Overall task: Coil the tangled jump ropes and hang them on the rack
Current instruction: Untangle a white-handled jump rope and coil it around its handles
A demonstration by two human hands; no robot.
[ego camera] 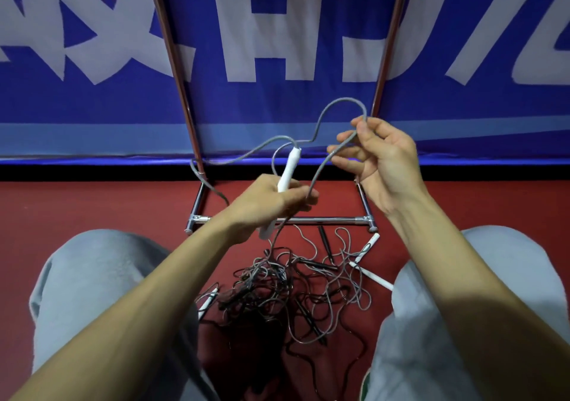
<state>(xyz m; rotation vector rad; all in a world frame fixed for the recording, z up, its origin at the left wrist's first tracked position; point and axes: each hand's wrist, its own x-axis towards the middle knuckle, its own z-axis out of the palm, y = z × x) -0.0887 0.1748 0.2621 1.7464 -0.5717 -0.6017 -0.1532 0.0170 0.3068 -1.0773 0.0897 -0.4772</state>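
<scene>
1. Head view, the step: the person is coiling one grey rope (344, 99) that is lifted out of the tangled pile (271, 283). It seems an early step, because only one open loop stands in the air, and nothing is seen hanging on the visible part of the rack (327, 220).
2. Head view, the task's things: the pile, with black and grey cords and several handles, lies on the red floor (92, 203) between the two grey trouser knees (92, 271), just in front of the rack's base bar. The lifted rope runs from the hands down into this pile, so its lower part is probably not free yet.
3. Head view, the left hand (271, 203): it is low and to the left, knuckles toward the camera, the fingers curled round a white handle (290, 166) which points up and away. The cord also passes by its fingertips. A second white end shows under the hand; whether the hand holds it is not clear.
4. Head view, the right hand (379, 160): it is raised higher, palm toward the left, pinching the cord between thumb and forefinger, the other fingers spread loosely.
5. The next move, as a judgement: bring the pinched cord to the left hand to close the loop, then draw more cord gently so that the pile does not tighten.
</scene>
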